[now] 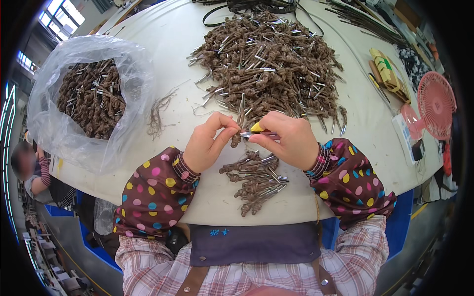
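A knotted brown cord piece with a metal tip (237,134) is pinched between the left hand (207,143) fingertips and clamped against a yellow-handled tool (257,129) in the right hand (289,140), seemingly for steadiness. A small worked pile (256,180) lies near; the large pile (271,64) far; a filled plastic bag (84,98) left.

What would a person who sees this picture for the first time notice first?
First the big heap of brown knotted cords with metal clips at the middle of the white round table. Below it, the left hand and right hand pinch one clip together, above a smaller pile. At left, a clear plastic bag holds more.
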Demonstrator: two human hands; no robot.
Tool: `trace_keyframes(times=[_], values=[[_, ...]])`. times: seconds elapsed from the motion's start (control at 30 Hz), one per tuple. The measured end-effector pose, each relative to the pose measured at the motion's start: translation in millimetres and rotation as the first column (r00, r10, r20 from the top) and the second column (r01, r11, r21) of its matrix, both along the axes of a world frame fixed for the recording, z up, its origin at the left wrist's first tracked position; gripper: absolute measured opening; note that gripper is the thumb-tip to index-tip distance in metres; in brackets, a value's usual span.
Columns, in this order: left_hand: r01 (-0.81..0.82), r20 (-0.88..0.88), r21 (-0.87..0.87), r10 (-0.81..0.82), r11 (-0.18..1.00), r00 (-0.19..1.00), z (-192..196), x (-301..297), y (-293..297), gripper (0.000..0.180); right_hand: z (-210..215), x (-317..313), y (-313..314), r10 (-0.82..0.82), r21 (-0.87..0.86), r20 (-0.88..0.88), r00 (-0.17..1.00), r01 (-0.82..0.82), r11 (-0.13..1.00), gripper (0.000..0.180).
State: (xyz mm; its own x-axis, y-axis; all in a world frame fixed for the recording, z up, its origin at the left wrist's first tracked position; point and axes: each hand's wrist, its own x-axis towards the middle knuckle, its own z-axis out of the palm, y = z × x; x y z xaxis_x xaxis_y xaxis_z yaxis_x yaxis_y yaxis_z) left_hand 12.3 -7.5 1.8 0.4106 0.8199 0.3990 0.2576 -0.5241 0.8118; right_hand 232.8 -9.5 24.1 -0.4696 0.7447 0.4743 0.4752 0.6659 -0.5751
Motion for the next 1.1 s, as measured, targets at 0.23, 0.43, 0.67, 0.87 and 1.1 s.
trace_keyframes(times=[0.23, 0.43, 0.67, 0.87, 1.1], values=[[0.061, 0.038, -0.044, -0.059, 0.997, 0.998, -4.3, -0.4, 0.4, 0.008, 0.6, -0.2, -0.9, 0.017, 0.065, 0.061, 0.998, -0.021, 0.998, 0.024], [0.075, 0.094, -0.17, -0.06, 0.983, 0.994, -6.7, 0.5, -2.4, 0.01, -0.9, -0.8, -0.2, 0.049, -0.031, -0.032, 0.998, -0.05, 0.998, 0.023], [0.108, 0.141, -0.216, -0.078, 0.97, 0.987, -9.2, 1.3, -1.2, 0.01, -1.9, 1.1, 5.4, 0.069, -0.059, -0.028, 0.997, -0.07, 0.996, 0.024], [0.088, 0.083, -0.217, -0.072, 0.972, 0.994, -5.8, 1.2, -1.6, 0.011, -1.9, -0.1, 4.6, 0.062, -0.086, -0.007, 0.998, -0.063, 0.994, 0.024], [0.055, 0.044, -0.159, -0.049, 0.986, 0.998, -5.1, 3.4, -3.8, 0.01, 0.2, 0.4, 0.4, 0.049, -0.032, 0.005, 0.999, -0.049, 0.998, 0.021]])
